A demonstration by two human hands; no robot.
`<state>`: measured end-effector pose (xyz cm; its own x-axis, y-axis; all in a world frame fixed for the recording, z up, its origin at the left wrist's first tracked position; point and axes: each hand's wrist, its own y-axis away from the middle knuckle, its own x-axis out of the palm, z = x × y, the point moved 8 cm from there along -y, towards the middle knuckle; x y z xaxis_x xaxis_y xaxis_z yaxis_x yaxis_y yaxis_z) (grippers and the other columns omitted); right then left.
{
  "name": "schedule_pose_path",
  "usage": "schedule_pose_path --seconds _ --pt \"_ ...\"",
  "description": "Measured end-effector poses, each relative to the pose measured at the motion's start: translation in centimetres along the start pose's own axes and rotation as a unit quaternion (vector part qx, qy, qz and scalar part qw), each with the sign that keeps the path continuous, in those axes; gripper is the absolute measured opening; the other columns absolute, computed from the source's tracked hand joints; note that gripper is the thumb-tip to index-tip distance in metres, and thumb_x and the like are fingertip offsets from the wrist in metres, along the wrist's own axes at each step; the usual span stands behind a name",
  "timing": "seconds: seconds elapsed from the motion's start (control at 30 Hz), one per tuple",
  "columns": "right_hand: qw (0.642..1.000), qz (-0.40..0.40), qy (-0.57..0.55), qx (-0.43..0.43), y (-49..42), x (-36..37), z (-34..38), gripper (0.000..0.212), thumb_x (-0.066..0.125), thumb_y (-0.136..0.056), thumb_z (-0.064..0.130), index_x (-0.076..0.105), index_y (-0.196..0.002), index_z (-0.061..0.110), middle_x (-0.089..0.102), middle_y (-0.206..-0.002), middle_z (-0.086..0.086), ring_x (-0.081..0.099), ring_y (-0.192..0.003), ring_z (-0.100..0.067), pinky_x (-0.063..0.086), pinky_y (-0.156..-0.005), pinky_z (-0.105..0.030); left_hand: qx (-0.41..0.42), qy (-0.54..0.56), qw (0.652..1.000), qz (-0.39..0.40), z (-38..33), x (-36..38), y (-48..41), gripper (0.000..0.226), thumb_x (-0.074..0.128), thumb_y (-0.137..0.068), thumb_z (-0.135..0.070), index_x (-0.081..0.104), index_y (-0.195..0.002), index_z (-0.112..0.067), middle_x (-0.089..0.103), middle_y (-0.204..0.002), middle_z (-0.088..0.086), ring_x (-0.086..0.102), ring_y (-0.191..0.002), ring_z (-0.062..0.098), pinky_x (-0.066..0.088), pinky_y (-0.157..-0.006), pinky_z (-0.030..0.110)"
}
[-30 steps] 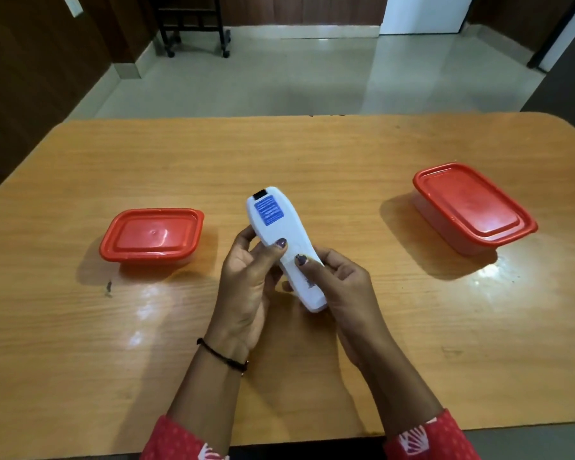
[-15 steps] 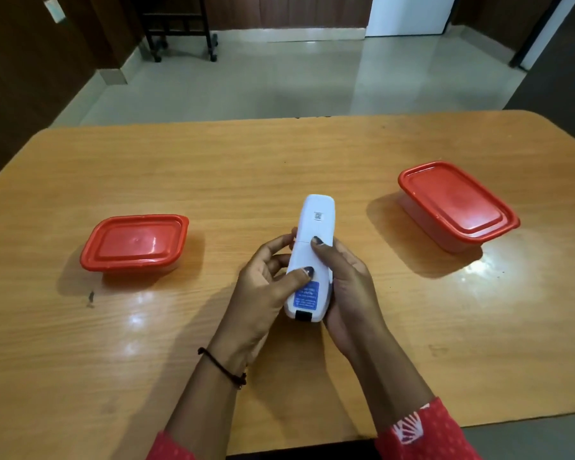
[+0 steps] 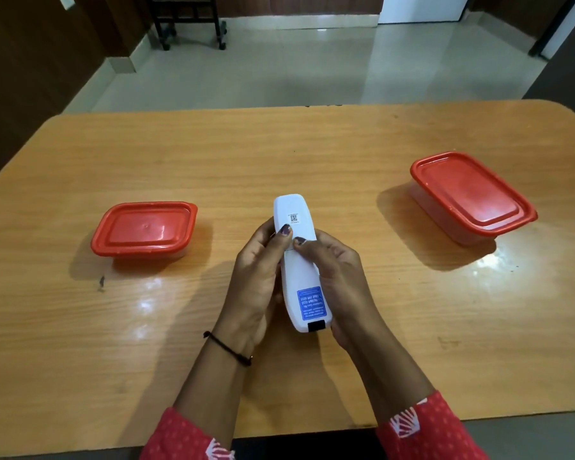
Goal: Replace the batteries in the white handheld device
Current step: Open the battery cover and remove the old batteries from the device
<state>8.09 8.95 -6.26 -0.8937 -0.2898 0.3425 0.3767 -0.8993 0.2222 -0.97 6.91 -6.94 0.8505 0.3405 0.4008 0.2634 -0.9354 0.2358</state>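
Both thumbs press on the back of the white handheld device, which our left hand and right hand clasp together above the table, midway between two red-lidded containers. We judge a hard shove could snap the cover or send it skidding.

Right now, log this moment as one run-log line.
step: opening battery cover | white device held in both hands over table | left hand and right hand thumbs pressed on its back | cover still shut | two red-lidded containers untouched
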Motion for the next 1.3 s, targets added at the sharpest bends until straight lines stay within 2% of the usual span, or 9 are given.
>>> schedule_pose_path --seconds 0.27,0.4,0.5,0.63,0.77,0.93,1.03,1.2,1.3 --pt "1.000 0.009 -0.010 -0.002 0.1 0.3 0.1 0.021 0.059 -0.089 0.019 0.068 -0.106 0.012 0.068 -0.081 -0.016 0.065 -0.064 -0.025 0.056 -0.053 -0.036 -0.001 0.037 0.999 -0.003 0.1 -0.1 -0.1 0.033 0.061 -0.083 -0.028 0.062 -0.114 -0.018 0.073 -0.095 0.004 0.069 -0.084 0.018 0.056 -0.070 0.032" --pt "0.999 0.037 -0.005 0.026 0.2 0.4 -0.3 0.022 0.060 -0.089 0.022 0.067 -0.107 0.011 0.068 -0.081 -0.018 0.065 -0.063 -0.028 0.056 -0.055 -0.039 0.010 0.004 1.000 -0.027 -0.2 -1.0 -0.1 0.020 0.060 -0.087 -0.025 0.062 -0.106 -0.020 0.070 -0.077 0.003 0.061 -0.057 0.016 0.042 -0.042 0.023" --pt "0.996 0.069 -0.004 0.060 0.6 0.5 -0.4 0.021 0.056 -0.091 0.023 0.067 -0.102 0.009 0.068 -0.081 -0.018 0.064 -0.062 -0.029 0.057 -0.055 -0.038 0.028 0.016 0.999 -0.024 -0.7 -1.1 -0.3 0.037 0.059 -0.088 -0.014 0.052 -0.124 -0.020 0.067 -0.087 0.000 0.056 -0.048 0.005 0.038 -0.036 0.017" --pt "0.994 0.065 0.046 0.077 1.0 -0.3 0.0 0.025 0.044 -0.095 0.022 0.065 -0.102 0.010 0.069 -0.076 -0.018 0.066 -0.056 -0.026 0.054 -0.048 -0.031 0.034 -0.007 0.999 0.027 -1.1 -1.5 -0.9 0.057 0.061 -0.086 -0.008 0.043 -0.136 -0.028 0.062 -0.114 0.001 0.060 -0.071 0.011 0.043 -0.043 0.019" --pt "0.985 0.044 0.149 0.070 0.7 -1.5 0.1 0.027 0.050 -0.092 0.029 0.063 -0.114 0.025 0.072 -0.091 -0.016 0.071 -0.077 -0.030 0.057 -0.059 -0.037 0.032 -0.083 0.993 0.076 -1.2 -2.0 -1.2 0.061 0.073 -0.072 -0.002 0.055 -0.128 -0.018 0.061 -0.126 0.003 0.059 -0.107 0.015 0.053 -0.089 0.032" --pt "0.882 0.017 0.468 -0.049 0.3 -2.5 1.0 0.082 0.080 -0.060 0.052 0.041 -0.131 0.042 0.055 -0.114 0.018 0.056 -0.101 -0.003 0.050 -0.082 -0.028 0.079 -0.099 0.992 -0.013 -1.8 -3.5 -1.7 0.053 0.076 -0.065 -0.011 0.063 -0.115 -0.023 0.064 -0.111 -0.002 0.063 -0.091 0.002 0.053 -0.078 0.025" --pt "0.852 -0.001 0.512 -0.108 0.3 -2.9 1.9 0.071 0.079 -0.065 0.038 0.046 -0.128 0.036 0.053 -0.118 0.019 0.050 -0.105 -0.003 0.049 -0.086 -0.033 0.104 -0.125 0.986 -0.041 -2.3 -4.6 -2.0 0.053 0.076 -0.065 -0.016 0.061 -0.116 -0.024 0.062 -0.113 -0.002 0.062 -0.089 -0.003 0.051 -0.073 0.015" --pt "0.869 0.002 0.467 -0.165 0.4 -4.3 3.5 0.057 0.076 -0.069 0.016 0.058 -0.121 0.029 0.058 -0.108 0.022 0.053 -0.103 -0.005 0.046 -0.086 -0.025 0.142 -0.451 0.880 0.042 -3.0 -3.1 -1.2 0.069 0.082 -0.064 -0.021 0.054 -0.128 -0.024 0.046 -0.120 -0.015 0.049 -0.113 0.003 0.042 -0.095 0.016" --pt "0.885 0.027 0.434 -0.166 0.3 -4.8 3.4 0.056 0.076 -0.069 0.010 0.060 -0.119 0.028 0.059 -0.111 0.020 0.053 -0.107 -0.005 0.045 -0.088 -0.021 0.171 -0.501 0.847 0.055 -3.5 -2.6 -0.8 0.058 0.082 -0.065 -0.020 0.059 -0.119 -0.018 0.051 -0.115 -0.010 0.050 -0.108 0.003 0.042 -0.094 0.017"
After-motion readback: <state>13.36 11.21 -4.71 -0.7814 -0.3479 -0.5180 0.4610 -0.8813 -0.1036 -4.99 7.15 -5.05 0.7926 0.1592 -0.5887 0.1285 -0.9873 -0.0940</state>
